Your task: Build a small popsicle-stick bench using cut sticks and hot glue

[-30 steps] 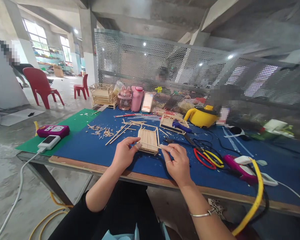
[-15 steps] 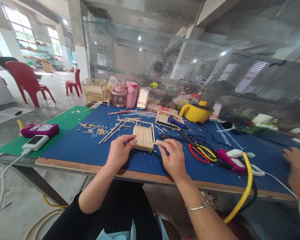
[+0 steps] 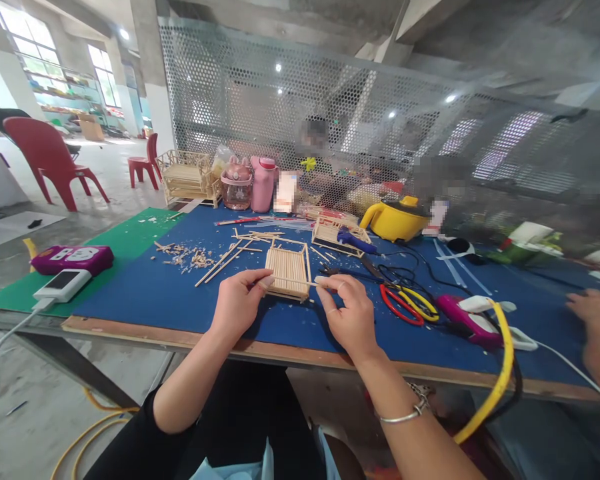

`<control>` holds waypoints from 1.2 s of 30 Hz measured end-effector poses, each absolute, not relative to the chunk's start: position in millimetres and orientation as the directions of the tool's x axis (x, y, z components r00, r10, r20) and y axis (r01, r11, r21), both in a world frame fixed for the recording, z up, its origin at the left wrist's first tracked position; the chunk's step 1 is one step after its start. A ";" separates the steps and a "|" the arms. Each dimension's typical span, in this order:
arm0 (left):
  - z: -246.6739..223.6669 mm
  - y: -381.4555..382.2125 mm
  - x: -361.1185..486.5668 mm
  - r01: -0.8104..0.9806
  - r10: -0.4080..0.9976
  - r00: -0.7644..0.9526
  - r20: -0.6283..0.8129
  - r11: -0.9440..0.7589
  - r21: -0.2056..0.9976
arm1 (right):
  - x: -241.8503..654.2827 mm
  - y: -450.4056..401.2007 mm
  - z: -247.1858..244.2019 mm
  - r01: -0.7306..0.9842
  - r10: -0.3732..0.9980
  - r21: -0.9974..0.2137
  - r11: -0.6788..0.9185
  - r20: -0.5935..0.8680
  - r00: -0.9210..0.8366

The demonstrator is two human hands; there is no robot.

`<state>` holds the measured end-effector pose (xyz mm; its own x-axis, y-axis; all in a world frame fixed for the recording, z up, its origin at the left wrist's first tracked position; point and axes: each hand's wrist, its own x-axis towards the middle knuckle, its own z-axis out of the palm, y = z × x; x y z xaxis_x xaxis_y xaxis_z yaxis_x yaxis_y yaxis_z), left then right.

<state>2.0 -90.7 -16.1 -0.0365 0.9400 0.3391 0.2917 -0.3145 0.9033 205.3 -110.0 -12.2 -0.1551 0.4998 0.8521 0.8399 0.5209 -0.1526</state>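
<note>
Between my two hands runs a thin wooden stick (image 3: 295, 282), level above the near part of a small slatted wooden frame (image 3: 288, 263). My left hand (image 3: 241, 301) pinches the stick's left end between thumb and fingers. At the other end, my right hand (image 3: 347, 308) pinches it the same way. The frame lies on the blue table mat, with low rails on its far and right sides. Whether the stick touches the frame I cannot tell.
Loose sticks (image 3: 225, 261) and wood scraps (image 3: 190, 257) lie left of the frame. Behind stand a second wooden frame (image 3: 330, 233), a blue glue gun (image 3: 355, 241) and a yellow pot (image 3: 395, 220). Red-and-yellow-handled pliers (image 3: 405, 305) and a power strip (image 3: 473, 321) lie right. Another person's hand (image 3: 597, 317) is at far right.
The view has shifted slightly. Both hands keep hold of the stick over the frame, and my right hand sits marginally farther right.
</note>
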 end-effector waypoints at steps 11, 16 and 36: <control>-14.7 -91.6 2.2 0.289 0.945 -0.045 0.325 -0.299 0.910 | 202.9 -108.9 -7.5 0.842 0.516 -0.139 0.521 0.837 -0.181; -15.1 -91.3 2.2 0.286 0.945 -0.052 0.324 -0.296 0.911 | 201.0 -108.5 -7.1 0.847 0.507 -0.146 0.512 0.847 -0.160; -16.5 -92.4 2.8 0.269 0.943 -0.028 0.333 -0.314 0.911 | 201.4 -105.9 -9.5 0.852 0.509 -0.161 0.499 0.850 -0.138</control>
